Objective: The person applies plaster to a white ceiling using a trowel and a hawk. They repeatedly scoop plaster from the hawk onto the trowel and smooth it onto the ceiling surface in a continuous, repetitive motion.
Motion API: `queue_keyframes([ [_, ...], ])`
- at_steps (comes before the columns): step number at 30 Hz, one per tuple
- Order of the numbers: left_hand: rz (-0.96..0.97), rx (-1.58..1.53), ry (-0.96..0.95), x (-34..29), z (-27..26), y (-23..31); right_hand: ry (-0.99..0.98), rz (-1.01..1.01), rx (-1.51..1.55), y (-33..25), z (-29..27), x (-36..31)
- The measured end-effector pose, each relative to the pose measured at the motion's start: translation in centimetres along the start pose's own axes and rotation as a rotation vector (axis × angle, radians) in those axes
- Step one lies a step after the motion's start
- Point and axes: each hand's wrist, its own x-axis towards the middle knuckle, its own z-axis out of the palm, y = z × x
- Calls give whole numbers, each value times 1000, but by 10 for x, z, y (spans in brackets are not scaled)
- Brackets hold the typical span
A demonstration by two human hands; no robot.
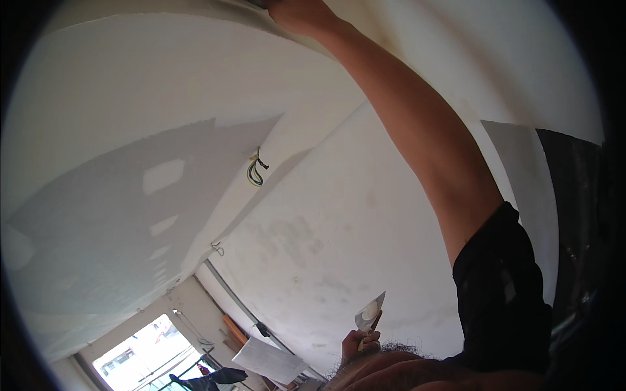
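Note:
My right arm, in a black sleeve, stretches up across the picture to the ceiling. At the top edge, my right hand (pixel 298 14) is closed on a flat grey tool (pixel 255 2) held by the ceiling surface; most of this tool lies outside the picture. Low in the middle, my left hand (pixel 358 342) is closed around the handle of a putty knife (pixel 370 313). Its blade points up and carries a pale lump of filler. Smooth whitish filler covers the ceiling (pixel 313 78) near my right hand, while grey board with pale patches shows farther left.
A loop of coloured wires (pixel 255 174) hangs from the ceiling. A white wall (pixel 339 221) stands behind the putty knife. Toward the lower left are a bright window (pixel 147 352), a metal pole (pixel 238 293), a white sheet (pixel 268 360) and dark cloth (pixel 218 378). A dark opening (pixel 577 215) is at right.

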Motion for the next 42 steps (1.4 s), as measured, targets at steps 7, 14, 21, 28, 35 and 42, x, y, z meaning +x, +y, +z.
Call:
queue_keyframes([
  [7,-53,12,-131,-8,-25,11,49,-60,-11,8,8,5],
  [14,20,-15,-8,-12,-7,7,7,-21,-5,6,12,5],
  [21,-14,-31,-38,-16,-18,14,-44,-65,-9,9,11,1],
  [28,-24,-28,-8,-13,-13,13,-51,-89,101,-23,4,-36],
  [35,-86,-26,-77,-11,-20,13,2,-130,121,-41,2,-74],
  [42,-88,-7,25,-10,-2,5,127,-249,43,-38,9,-96],
])
